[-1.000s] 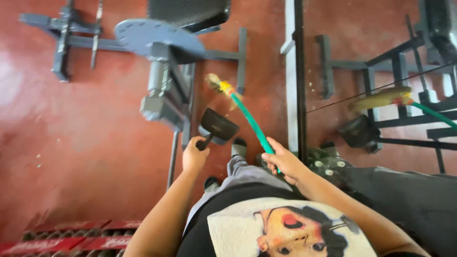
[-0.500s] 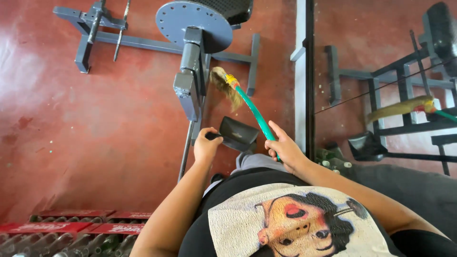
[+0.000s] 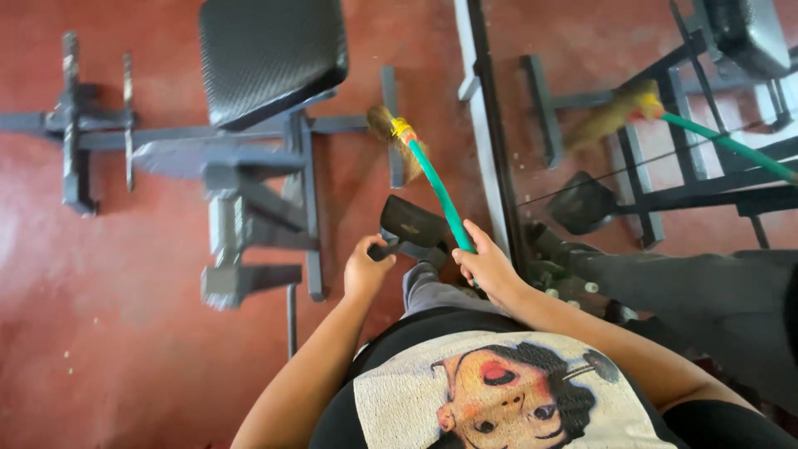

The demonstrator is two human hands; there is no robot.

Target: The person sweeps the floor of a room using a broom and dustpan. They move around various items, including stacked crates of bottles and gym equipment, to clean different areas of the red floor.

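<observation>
My right hand (image 3: 486,266) grips the green handle of a short broom (image 3: 434,189), whose straw head (image 3: 384,123) points away toward the bench frame. My left hand (image 3: 366,268) is closed on the handle of a black dustpan (image 3: 412,223), held just above the red floor and close to the broom handle. Both hands are in front of my body, above my grey trousers and printed shirt.
A grey metal weight bench (image 3: 241,179) with a black padded seat (image 3: 270,51) stands ahead on the red floor (image 3: 100,333). A wall mirror with a metal frame (image 3: 486,141) on the right reflects the broom, dustpan and equipment.
The view has shifted, so the bench's black seat now shows at the top. Both hands kept their grips; broom and dustpan stay close together in front of me.
</observation>
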